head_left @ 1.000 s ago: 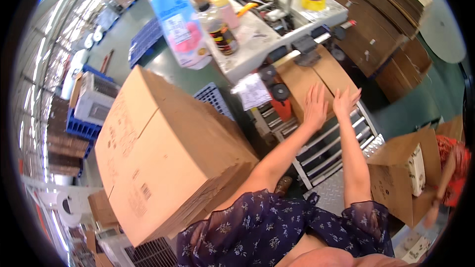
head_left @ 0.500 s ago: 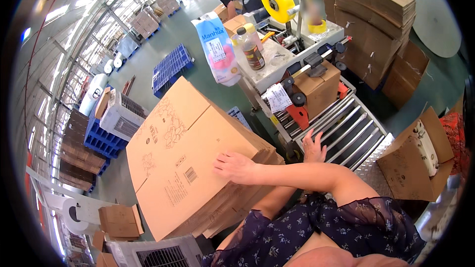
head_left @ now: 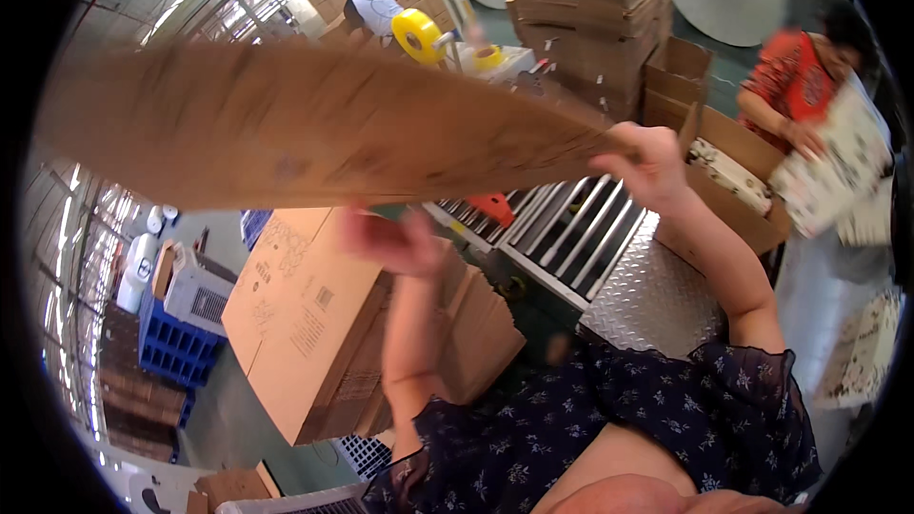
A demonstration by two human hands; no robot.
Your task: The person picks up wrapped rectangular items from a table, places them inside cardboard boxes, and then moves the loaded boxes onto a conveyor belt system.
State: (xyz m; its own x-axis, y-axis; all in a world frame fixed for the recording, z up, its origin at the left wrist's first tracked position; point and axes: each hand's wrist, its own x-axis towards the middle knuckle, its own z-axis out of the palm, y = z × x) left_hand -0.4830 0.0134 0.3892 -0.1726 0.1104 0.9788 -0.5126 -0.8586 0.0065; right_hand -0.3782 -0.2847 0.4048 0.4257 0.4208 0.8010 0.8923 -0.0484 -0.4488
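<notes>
A flattened brown cardboard box [head_left: 314, 128] is lifted across the upper half of the view, blurred by motion. My right hand [head_left: 652, 167] grips its right end above the metal roller conveyor [head_left: 571, 228]. My left hand [head_left: 395, 243] is under the sheet's lower edge, blurred; its grip is not clear. Below it stands a stack of flat cardboard boxes [head_left: 305, 314] leaning on edge.
A yellow tape roll [head_left: 419, 35] stands behind the conveyor. Stacked flat cartons [head_left: 586, 9] rise at the back. A person in red [head_left: 795, 86] handles printed packs at an open carton [head_left: 724, 171]. Another person [head_left: 367, 5] works far back. Blue crates [head_left: 171, 347] sit left.
A flat cardboard box has come up off the leaning stack and now spans the view. My right hand left the conveyor's edge and holds the sheet's right end.
</notes>
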